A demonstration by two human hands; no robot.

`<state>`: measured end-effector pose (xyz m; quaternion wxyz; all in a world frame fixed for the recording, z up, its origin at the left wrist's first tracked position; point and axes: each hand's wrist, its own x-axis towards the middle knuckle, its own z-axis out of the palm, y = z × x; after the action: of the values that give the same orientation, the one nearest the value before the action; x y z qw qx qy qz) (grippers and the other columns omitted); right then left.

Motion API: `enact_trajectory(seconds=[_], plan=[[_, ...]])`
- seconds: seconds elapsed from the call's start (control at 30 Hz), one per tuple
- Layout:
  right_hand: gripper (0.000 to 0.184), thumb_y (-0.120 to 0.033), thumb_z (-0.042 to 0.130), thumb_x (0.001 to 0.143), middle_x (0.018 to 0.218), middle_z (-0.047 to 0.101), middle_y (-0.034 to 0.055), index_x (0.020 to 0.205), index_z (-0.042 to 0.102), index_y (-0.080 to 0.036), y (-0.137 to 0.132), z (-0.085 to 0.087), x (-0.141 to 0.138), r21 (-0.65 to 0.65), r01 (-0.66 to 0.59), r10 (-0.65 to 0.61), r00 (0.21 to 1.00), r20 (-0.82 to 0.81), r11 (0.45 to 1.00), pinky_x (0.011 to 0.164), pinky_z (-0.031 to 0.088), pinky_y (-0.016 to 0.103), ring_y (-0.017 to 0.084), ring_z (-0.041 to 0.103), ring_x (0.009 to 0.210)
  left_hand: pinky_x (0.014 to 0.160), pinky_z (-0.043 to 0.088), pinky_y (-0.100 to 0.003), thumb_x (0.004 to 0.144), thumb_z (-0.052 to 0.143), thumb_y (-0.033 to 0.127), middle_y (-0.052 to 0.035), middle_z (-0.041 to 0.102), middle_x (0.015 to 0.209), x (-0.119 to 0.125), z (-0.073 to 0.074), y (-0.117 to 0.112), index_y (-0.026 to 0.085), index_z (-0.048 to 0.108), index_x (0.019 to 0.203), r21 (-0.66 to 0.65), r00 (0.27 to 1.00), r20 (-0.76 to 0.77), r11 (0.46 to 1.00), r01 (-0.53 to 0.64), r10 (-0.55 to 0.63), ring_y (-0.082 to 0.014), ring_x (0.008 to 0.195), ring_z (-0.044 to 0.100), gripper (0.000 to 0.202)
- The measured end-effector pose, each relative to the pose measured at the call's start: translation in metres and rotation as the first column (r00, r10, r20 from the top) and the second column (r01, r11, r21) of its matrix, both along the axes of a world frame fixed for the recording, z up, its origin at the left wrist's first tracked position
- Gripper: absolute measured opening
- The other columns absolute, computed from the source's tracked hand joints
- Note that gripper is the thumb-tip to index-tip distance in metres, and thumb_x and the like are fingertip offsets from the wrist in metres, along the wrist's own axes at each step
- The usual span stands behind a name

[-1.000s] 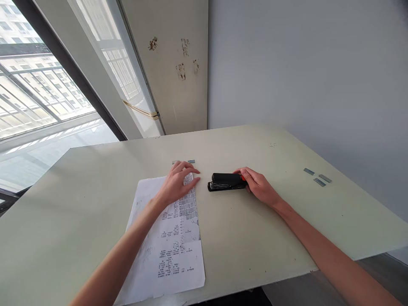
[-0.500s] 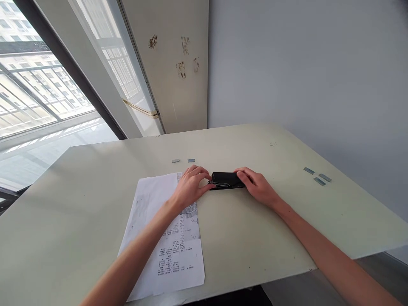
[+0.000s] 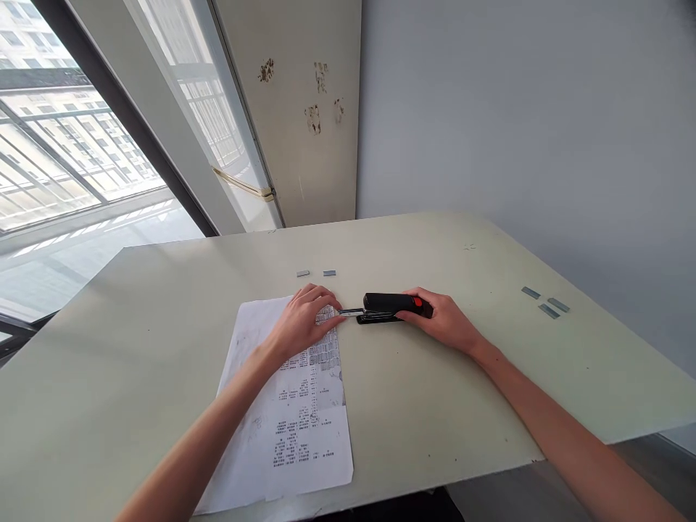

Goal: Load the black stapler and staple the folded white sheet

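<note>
A black stapler (image 3: 383, 301) with a red patch near its rear end lies on the table, pointing left. My right hand (image 3: 443, 321) is wrapped round its rear end. From the stapler's front sticks out a narrow metal staple tray (image 3: 351, 312), its outer end pinched between the thumb and fingers of my left hand (image 3: 303, 319). Under my left hand and forearm lie printed paper sheets (image 3: 312, 435), slightly offset from one another. Whether staples sit in the tray is too small to make out.
Two small staple strips (image 3: 329, 273) lie beyond my left hand. Several more strips (image 3: 549, 311) lie at the right of the pale table (image 3: 413, 406). A grey wall (image 3: 516, 109) borders the right side; a white cabinet (image 3: 304, 167) and a window stand behind.
My left hand has moved left, drawing the metal tray out of the stapler's front. My right hand has shifted its grip on the rear end, and the red patch now shows.
</note>
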<state>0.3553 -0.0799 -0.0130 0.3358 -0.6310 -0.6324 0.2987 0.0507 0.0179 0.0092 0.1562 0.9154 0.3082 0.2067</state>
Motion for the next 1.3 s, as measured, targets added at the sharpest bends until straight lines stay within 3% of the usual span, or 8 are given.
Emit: enact_trajectory(seconds=[0.27,0.37,0.47,0.6,0.73,0.9,1.03,1.3], plan=[[0.048,-0.07,0.067,0.088,0.091,0.072,0.0017,0.115,0.073,-0.03,0.0,0.0,0.001,-0.022,-0.019,0.018,0.999,-0.031,1.0,0.062,0.045,0.031,0.02,0.058,0.073,0.105,0.048,-0.045,0.095,0.068,0.056,-0.0055,0.07,0.121,-0.012,0.009,0.008,0.03,0.074,0.111,-0.03,0.999,-0.013,0.998,0.047,-0.047,-0.028,0.117,0.061,0.031],[0.048,-0.07,0.067,0.088,0.088,0.07,0.0014,0.116,0.072,-0.031,0.001,-0.001,0.001,-0.017,-0.017,0.017,1.0,-0.022,1.0,0.062,0.045,0.032,0.02,0.056,0.07,0.106,0.048,-0.044,0.096,0.066,0.056,-0.0059,0.07,0.122,-0.015,0.005,0.027,0.027,0.069,0.122,-0.016,0.987,0.052,0.989,-0.148,0.149,-0.028,0.12,0.06,0.039],[0.049,-0.071,0.067,0.088,0.086,0.069,0.0008,0.116,0.072,-0.031,0.001,-0.003,0.001,-0.002,-0.02,0.02,1.0,-0.023,1.0,0.061,0.046,0.032,0.019,0.054,0.067,0.109,0.044,-0.05,0.1,0.06,0.047,-0.0101,0.067,0.124,-0.018,-0.006,0.054,0.024,0.069,0.122,0.036,0.907,0.069,0.907,-0.419,0.417,-0.0319,0.125,0.055,0.033],[0.048,-0.07,0.067,0.088,0.083,0.067,0.0002,0.115,0.072,-0.031,0.002,-0.003,0.001,0.004,-0.019,0.019,1.0,-0.023,1.0,0.059,0.046,0.032,0.018,0.053,0.066,0.109,0.042,-0.055,0.096,0.063,0.044,-0.0126,0.065,0.12,-0.022,-0.018,0.08,0.022,0.074,0.106,0.034,0.864,0.043,0.863,-0.504,0.502,-0.0362,0.124,0.052,0.026],[0.044,-0.068,0.067,0.089,0.084,0.068,0.0002,0.113,0.072,-0.031,0.002,-0.002,0.001,0.012,-0.02,0.02,1.0,-0.002,1.0,0.06,0.046,0.032,0.019,0.054,0.067,0.102,0.047,-0.051,0.1,0.057,0.044,-0.0104,0.071,0.11,-0.019,-0.015,0.073,0.023,0.072,0.096,0.02,0.882,0.041,0.882,-0.47,0.469,-0.0328,0.113,0.059,0.026],[0.041,-0.065,0.068,0.09,0.084,0.068,0.0004,0.113,0.072,-0.031,0.002,-0.001,0.001,0.003,-0.023,0.023,1.0,-0.004,1.0,0.061,0.045,0.032,0.019,0.053,0.067,0.091,0.053,-0.038,0.104,0.055,0.046,-0.0041,0.075,0.108,-0.006,0.004,0.024,0.025,0.071,0.107,-0.002,0.946,0.075,0.949,-0.315,0.314,-0.0246,0.105,0.066,0.026],[0.043,-0.066,0.066,0.09,0.086,0.069,0.0011,0.115,0.072,-0.031,0.002,0.0,0.0,-0.02,-0.02,0.02,1.0,-0.008,1.0,0.061,0.045,0.032,0.02,0.053,0.067,0.088,0.053,-0.037,0.108,0.052,0.041,-0.003,0.075,0.108,0.003,0.009,-0.011,0.026,0.071,0.111,0.02,0.988,0.101,0.992,-0.123,0.121,-0.0234,0.104,0.067,0.024],[0.044,-0.066,0.067,0.09,0.085,0.07,0.0011,0.116,0.072,-0.031,0.001,0.002,0.0,-0.031,-0.014,0.013,1.0,-0.005,0.999,0.061,0.044,0.032,0.019,0.053,0.067,0.089,0.051,-0.04,0.11,0.05,0.036,-0.0046,0.075,0.109,0.003,0.0,-0.018,0.025,0.071,0.114,0.131,1.0,0.022,0.991,-0.02,0.017,-0.0235,0.1,0.067,0.024]])
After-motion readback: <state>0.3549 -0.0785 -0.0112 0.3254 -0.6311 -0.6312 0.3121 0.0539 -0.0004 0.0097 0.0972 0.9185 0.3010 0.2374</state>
